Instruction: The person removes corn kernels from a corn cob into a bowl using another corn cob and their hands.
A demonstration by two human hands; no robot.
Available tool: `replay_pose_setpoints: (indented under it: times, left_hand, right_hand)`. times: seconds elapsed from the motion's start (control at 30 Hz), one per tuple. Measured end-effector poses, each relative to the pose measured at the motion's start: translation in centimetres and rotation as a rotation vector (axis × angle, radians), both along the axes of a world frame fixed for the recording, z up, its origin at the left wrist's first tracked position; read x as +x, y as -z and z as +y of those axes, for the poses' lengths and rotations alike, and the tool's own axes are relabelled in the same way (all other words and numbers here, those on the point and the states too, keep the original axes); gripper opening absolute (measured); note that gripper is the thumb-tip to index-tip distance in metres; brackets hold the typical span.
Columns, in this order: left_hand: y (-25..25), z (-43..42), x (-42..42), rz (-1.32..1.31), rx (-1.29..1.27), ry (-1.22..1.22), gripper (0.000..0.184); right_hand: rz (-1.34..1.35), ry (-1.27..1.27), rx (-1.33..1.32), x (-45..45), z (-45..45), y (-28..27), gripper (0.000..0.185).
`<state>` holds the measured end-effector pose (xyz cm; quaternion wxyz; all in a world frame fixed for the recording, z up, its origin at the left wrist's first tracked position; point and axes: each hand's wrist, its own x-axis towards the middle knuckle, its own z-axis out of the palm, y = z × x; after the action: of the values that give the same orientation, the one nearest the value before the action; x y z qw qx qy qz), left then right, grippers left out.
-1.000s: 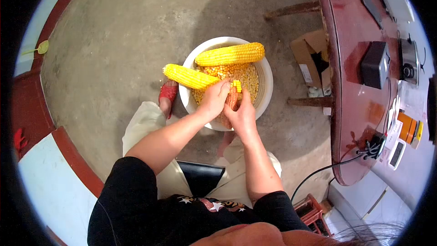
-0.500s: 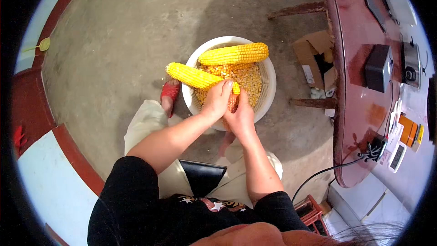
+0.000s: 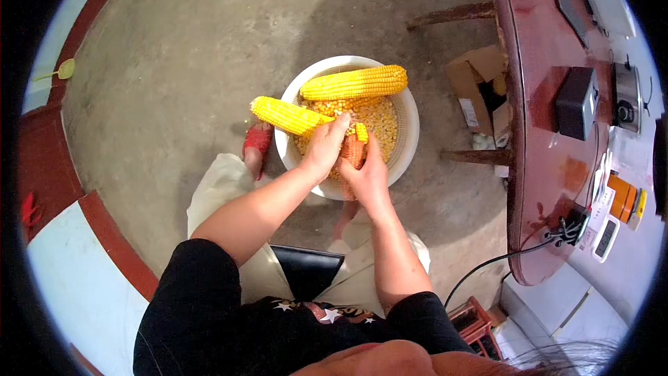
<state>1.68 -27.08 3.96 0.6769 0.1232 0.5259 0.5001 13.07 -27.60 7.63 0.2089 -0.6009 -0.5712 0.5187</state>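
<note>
A partly shelled corn cob (image 3: 353, 153), reddish where bare, is held between my two hands. A small patch of yellow kernels (image 3: 362, 132) clings near its far end. My left hand (image 3: 324, 147) closes on the cob's left side, thumb near the kernels. Around the right side and lower part wraps my right hand (image 3: 369, 175). Beneath is a white basket (image 3: 412, 125) of loose corn kernels (image 3: 383, 120). One full yellow ear of corn (image 3: 355, 83) lies across its far side. Another ear (image 3: 287, 115) juts over the left rim, its near end hidden behind my left hand.
To the right stands a dark red table (image 3: 539, 188) carrying a black box (image 3: 577, 103), a cable and other items. A cardboard box (image 3: 476, 90) sits on the floor by its legs. My red-shod foot (image 3: 258, 139) is just left of the basket.
My left thumb has shifted slightly up and left, and more of the bare cob shows between my hands. The two full ears stay in place in the basket.
</note>
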Motion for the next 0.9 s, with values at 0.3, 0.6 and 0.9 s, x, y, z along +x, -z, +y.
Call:
replay_pose_setpoints:
  times: [0.3, 0.6, 0.9]
  left_hand:
    - [0.3, -0.6, 0.2, 0.625, 0.174, 0.200, 0.032]
    - [0.3, -0.4, 0.0, 0.708, 0.129, 0.195, 0.030]
    - [0.8, 0.1, 0.6, 0.005, -0.094, -0.033, 0.036]
  right_hand:
    - [-0.064, -0.003, -0.051, -0.2, -0.2, 0.0, 0.071]
    - [0.033, 0.021, -0.120, -0.7, -0.2, -1.4, 0.062]
    - [0.032, 0.085, -0.040, 0.3, 0.3, -0.1, 0.058]
